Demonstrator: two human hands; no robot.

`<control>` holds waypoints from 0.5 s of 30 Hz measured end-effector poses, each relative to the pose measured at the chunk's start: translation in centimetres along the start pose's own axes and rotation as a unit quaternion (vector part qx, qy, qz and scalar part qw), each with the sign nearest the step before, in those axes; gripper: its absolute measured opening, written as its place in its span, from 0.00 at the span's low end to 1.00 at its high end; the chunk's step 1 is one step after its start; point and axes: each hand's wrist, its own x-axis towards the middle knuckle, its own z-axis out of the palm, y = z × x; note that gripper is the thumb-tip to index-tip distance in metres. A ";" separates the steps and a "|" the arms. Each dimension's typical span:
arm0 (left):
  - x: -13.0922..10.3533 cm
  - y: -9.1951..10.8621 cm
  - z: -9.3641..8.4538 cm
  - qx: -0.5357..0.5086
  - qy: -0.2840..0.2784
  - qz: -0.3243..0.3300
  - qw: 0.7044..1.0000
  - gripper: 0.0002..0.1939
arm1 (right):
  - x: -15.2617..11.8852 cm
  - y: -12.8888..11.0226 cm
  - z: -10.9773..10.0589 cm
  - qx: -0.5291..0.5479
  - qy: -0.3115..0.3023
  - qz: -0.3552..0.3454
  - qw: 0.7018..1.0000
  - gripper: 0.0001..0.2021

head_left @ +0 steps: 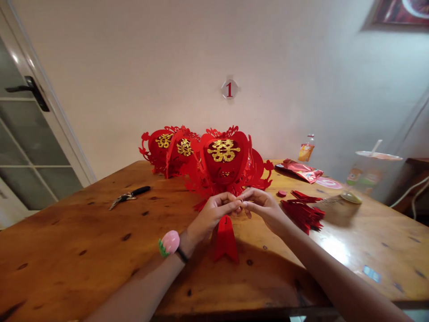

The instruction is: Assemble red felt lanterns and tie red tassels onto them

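My left hand (223, 205) and my right hand (259, 203) meet at the fingertips in the middle of the view. Both are closed in a pinch, and what lies between the fingers is too small to make out. Just below them a red swallow-tailed strip (226, 241) lies on the wooden table, its slotted top end near my left hand. Right behind my hands stands a red paper lantern (224, 163) with a gold double-happiness character. More red lanterns (174, 147) with the same gold sign sit behind it to the left. A pink strawberry-shaped band (170, 242) is on my left wrist.
A pile of red strips (304, 212) and a small red roll (282, 193) lie right. Beyond are a red packet (300, 170), a bottle (306, 148) and a large plastic cup (368, 172) with a straw. Keys with a black holder (130, 196) lie left on the wooden table (83, 268).
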 end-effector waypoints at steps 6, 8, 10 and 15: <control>0.3 -0.2 -0.2 0.132 0.015 0.057 0.989 0.11 | 0.0 0.3 0.0 -0.003 0.001 0.017 1.000 0.10; 0.2 -0.3 -0.2 0.205 0.014 0.090 0.975 0.10 | -0.4 0.0 -0.2 -0.033 0.004 0.007 0.999 0.11; 0.0 -0.4 -0.1 0.307 0.009 0.134 0.942 0.08 | -1.1 -0.7 -1.2 -0.075 0.033 -0.022 0.996 0.11; -0.4 -1.2 0.3 0.468 0.000 0.224 0.855 0.10 | -4.4 -2.4 -9.0 -0.215 0.344 -0.149 0.902 0.12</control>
